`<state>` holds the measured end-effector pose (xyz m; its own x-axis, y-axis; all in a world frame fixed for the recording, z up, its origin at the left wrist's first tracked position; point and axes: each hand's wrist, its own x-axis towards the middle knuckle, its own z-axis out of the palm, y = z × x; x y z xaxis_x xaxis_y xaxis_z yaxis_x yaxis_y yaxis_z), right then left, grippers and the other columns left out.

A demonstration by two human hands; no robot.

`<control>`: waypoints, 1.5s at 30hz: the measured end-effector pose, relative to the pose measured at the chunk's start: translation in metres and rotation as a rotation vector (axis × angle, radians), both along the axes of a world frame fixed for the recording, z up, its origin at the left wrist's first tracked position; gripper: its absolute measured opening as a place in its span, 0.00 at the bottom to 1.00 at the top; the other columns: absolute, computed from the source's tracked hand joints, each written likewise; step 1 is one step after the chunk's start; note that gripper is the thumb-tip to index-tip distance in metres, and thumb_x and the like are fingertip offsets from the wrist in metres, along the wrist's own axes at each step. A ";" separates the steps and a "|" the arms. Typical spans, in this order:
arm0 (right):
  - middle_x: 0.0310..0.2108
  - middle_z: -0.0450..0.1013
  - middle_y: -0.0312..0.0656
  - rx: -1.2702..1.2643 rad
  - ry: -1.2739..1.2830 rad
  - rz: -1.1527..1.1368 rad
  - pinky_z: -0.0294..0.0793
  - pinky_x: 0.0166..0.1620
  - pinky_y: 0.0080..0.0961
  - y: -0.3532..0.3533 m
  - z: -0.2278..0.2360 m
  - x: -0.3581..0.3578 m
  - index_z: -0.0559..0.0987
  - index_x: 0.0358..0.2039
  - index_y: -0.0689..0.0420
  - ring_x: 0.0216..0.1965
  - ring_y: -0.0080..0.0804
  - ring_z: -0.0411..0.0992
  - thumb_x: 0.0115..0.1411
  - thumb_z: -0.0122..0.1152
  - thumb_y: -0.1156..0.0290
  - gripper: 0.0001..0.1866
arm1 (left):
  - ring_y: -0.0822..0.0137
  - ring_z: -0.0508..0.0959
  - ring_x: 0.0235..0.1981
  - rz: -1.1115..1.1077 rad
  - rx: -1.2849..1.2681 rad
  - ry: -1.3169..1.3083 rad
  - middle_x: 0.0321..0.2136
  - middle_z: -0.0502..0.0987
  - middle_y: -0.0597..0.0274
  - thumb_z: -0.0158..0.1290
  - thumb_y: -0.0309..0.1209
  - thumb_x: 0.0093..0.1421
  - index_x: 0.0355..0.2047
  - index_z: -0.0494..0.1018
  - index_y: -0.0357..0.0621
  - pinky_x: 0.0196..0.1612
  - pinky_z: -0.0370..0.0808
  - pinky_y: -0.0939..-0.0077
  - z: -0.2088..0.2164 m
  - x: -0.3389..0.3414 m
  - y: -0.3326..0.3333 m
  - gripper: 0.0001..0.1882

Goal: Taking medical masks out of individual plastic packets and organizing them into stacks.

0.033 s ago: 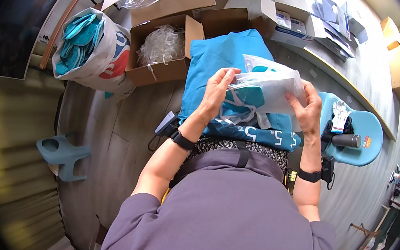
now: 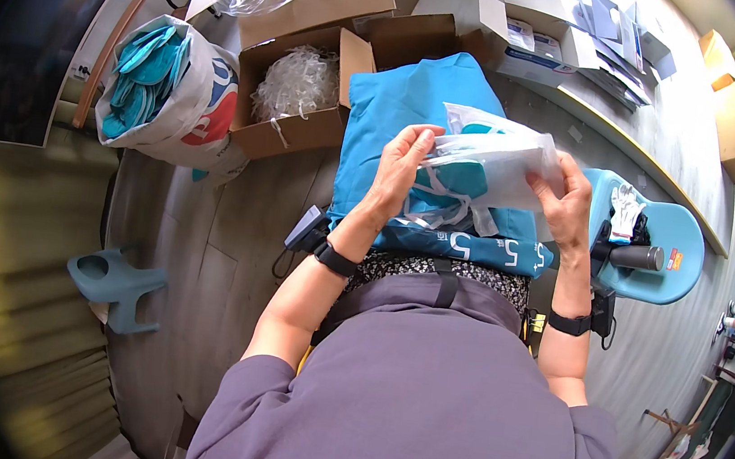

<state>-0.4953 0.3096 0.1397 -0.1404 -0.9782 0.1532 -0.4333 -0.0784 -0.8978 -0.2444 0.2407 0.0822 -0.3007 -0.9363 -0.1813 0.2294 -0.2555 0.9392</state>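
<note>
Translucent bag (image 2: 520, 161) lies between left hand (image 2: 398, 171) and right hand (image 2: 568, 203).

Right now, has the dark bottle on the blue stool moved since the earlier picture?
No; the dark bottle lies in the same spot on the blue stool.

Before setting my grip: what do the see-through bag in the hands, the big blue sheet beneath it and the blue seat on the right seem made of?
Bag: probably thin plastic film with a soft sheen, being whitish and creased. Blue sheet: likely matt fabric, since it lies in soft folds. Blue seat: apparently smooth moulded plastic, slightly glossy, with rounded edges.
</note>
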 end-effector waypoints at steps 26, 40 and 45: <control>0.40 0.77 0.33 -0.052 -0.439 -0.047 0.71 0.48 0.16 0.044 -0.078 -0.036 0.79 0.48 0.64 0.43 0.18 0.72 0.64 0.54 0.84 0.13 | 0.76 0.77 0.37 -0.118 -0.264 -0.319 0.39 0.78 0.63 0.61 0.22 0.55 0.48 0.76 0.40 0.39 0.78 0.79 0.011 -0.004 0.038 0.18; 0.35 0.77 0.31 -0.162 -0.461 -0.217 0.70 0.43 0.14 0.044 -0.105 -0.034 0.81 0.43 0.64 0.37 0.17 0.72 0.64 0.57 0.82 0.09 | 0.80 0.78 0.30 0.124 -0.288 -0.308 0.28 0.82 0.66 0.65 0.19 0.53 0.33 0.81 0.39 0.35 0.75 0.85 0.002 -0.002 0.040 0.07; 0.35 0.77 0.31 -0.083 -0.479 -0.212 0.70 0.43 0.15 0.043 -0.098 -0.034 0.81 0.41 0.64 0.37 0.17 0.72 0.63 0.60 0.81 0.07 | 0.78 0.78 0.31 0.081 -0.351 -0.309 0.30 0.81 0.66 0.62 0.18 0.55 0.35 0.82 0.39 0.36 0.74 0.84 -0.004 0.013 0.032 0.07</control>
<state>-0.5294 0.3530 0.0422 -0.4073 -0.9079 0.0991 0.0094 -0.1127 -0.9936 -0.2315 0.2731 0.0779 -0.2061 -0.9752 0.0810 -0.0681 0.0969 0.9930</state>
